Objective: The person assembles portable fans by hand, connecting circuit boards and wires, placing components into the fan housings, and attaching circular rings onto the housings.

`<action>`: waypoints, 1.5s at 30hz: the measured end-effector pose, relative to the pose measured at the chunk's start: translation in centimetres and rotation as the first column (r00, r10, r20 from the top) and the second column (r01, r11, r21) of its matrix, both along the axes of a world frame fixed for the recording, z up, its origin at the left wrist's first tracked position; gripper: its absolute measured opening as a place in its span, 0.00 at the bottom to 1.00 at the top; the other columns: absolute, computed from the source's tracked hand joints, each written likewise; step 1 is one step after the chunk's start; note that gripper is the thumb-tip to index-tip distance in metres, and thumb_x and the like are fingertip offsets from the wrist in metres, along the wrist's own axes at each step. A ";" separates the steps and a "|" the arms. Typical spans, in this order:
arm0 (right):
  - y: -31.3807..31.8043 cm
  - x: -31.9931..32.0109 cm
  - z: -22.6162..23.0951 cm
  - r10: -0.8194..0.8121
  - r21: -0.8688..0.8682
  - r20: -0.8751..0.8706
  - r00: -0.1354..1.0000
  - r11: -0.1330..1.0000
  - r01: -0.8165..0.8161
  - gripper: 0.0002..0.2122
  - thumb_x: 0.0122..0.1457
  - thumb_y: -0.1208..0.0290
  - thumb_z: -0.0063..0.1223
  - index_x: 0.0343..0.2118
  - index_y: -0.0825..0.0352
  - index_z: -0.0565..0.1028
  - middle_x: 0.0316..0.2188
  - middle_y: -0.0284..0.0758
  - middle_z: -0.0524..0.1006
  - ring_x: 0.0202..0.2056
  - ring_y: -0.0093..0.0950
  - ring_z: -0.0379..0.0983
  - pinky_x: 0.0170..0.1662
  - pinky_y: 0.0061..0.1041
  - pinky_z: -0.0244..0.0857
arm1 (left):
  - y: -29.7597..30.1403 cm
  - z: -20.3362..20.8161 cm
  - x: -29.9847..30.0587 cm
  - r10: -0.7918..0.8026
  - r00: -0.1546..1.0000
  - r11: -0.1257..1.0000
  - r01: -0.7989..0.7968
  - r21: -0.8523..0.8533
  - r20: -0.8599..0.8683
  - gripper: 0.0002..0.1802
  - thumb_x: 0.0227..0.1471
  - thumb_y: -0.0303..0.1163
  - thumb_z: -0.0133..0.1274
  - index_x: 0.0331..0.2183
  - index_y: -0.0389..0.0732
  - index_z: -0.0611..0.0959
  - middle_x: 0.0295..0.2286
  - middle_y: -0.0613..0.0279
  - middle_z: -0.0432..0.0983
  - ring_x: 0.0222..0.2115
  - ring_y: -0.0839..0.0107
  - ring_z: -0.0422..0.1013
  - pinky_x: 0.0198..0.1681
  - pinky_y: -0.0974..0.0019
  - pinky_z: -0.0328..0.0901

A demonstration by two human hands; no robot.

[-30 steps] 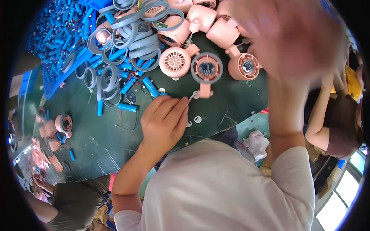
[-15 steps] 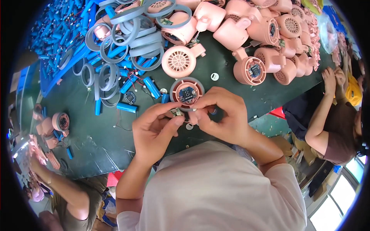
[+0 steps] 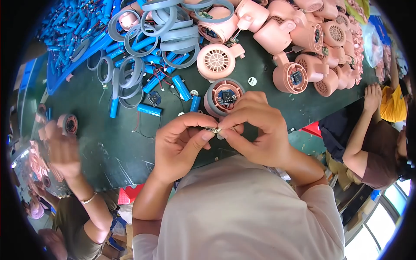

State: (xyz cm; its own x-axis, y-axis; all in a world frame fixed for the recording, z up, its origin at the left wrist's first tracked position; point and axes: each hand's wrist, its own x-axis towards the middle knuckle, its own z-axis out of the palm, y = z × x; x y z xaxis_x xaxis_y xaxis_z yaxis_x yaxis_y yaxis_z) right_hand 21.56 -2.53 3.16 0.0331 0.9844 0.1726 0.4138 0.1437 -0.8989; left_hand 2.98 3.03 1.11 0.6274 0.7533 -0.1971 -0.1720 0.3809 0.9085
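Observation:
Between finger and thumb of my left hand (image 3: 182,143) is a small circuit board (image 3: 211,129), turned edge-on. The fingertips of my right hand (image 3: 258,130) pinch at its right end, on a tiny part I cannot make out. Just beyond my fingers a pink fan housing (image 3: 237,92) lies on the table, a grey ring around it and a round blue display board (image 3: 226,97) facing up inside. My right hand covers its near right side. A pink fan head with a slotted grille (image 3: 216,61) lies behind it.
Grey rings (image 3: 180,32) and blue cylindrical cells with wires (image 3: 181,88) are heaped at the back left, beside a blue bin (image 3: 52,84) full of cells. Pink fan housings (image 3: 273,37) pile up at the back right. Co-workers' arms show at left (image 3: 78,173) and right (image 3: 355,134).
My hands have come together at the small circuit board, which has turned edge-on. My right fingertips have left the fan housing's near edge. The co-worker's arm at left has reached over the table.

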 end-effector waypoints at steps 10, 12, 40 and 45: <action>-0.9 -2.6 0.1 0.034 0.057 0.013 0.999 0.998 -0.035 0.18 0.46 0.86 0.53 0.43 0.71 0.75 0.28 0.32 0.79 0.33 0.28 0.72 0.46 0.27 0.55 | -0.2 -0.8 1.1 0.269 0.959 0.910 -0.223 0.349 -0.086 0.10 0.50 0.15 0.52 0.36 0.31 0.81 0.33 0.55 0.77 0.31 0.72 0.72 0.33 0.73 0.68; -0.5 -2.1 0.3 0.073 0.093 -0.051 0.996 0.993 -0.068 0.17 0.46 0.86 0.52 0.43 0.71 0.76 0.28 0.32 0.79 0.33 0.27 0.72 0.45 0.27 0.54 | 0.6 0.0 0.6 0.202 0.979 0.917 -0.181 0.355 -0.025 0.09 0.50 0.15 0.52 0.36 0.31 0.81 0.32 0.55 0.77 0.31 0.72 0.72 0.32 0.73 0.68; 2.7 -0.4 -1.3 -0.027 -0.255 -0.827 0.562 0.909 -0.331 0.31 0.58 0.56 0.50 0.58 0.73 0.57 0.51 0.45 0.68 0.50 0.31 0.67 0.55 0.32 0.58 | 2.5 -0.1 0.5 0.078 0.996 0.840 -0.089 0.534 0.044 0.62 0.27 0.30 0.73 0.61 0.37 0.53 0.59 0.49 0.52 0.58 0.58 0.55 0.55 0.57 0.60; 8.2 1.0 -2.9 -0.185 0.489 0.260 0.948 0.872 0.036 0.08 0.48 0.73 0.58 0.32 0.66 0.75 0.29 0.35 0.74 0.32 0.35 0.71 0.34 0.31 0.67 | 0.3 -0.3 -0.7 0.179 0.949 0.983 -0.165 0.076 -0.259 0.46 0.35 0.16 0.62 0.56 0.39 0.57 0.44 0.52 0.67 0.39 0.64 0.74 0.42 0.64 0.70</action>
